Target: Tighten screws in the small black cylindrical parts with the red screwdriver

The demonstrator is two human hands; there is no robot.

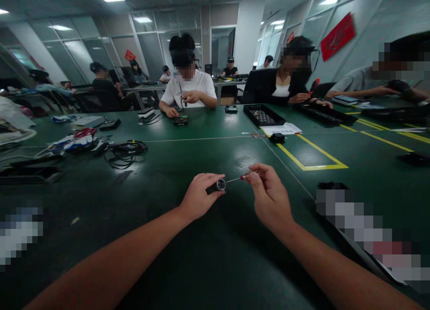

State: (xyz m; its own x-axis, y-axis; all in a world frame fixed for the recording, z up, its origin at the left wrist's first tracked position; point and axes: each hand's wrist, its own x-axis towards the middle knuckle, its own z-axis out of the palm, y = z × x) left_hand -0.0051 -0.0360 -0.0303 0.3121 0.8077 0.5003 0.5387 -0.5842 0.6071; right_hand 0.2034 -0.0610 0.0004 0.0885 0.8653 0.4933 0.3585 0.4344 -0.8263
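Near the middle of the green table, my left hand is closed around a short black cylinder whose round, silvery open end faces right. My right hand pinches a small screwdriver with a clear and red handle. Its thin metal shaft points left, and the tip reaches the cylinder's open end. Whether the tip touches anything inside is too small to tell. Most of the cylinder's body is hidden by my left fingers, and much of the screwdriver's handle by my right ones.
Coiled black cables and a heap of leads lie at left. A small black block sits near yellow tape; beyond it is a black parts tray. Co-workers sit across the green table.
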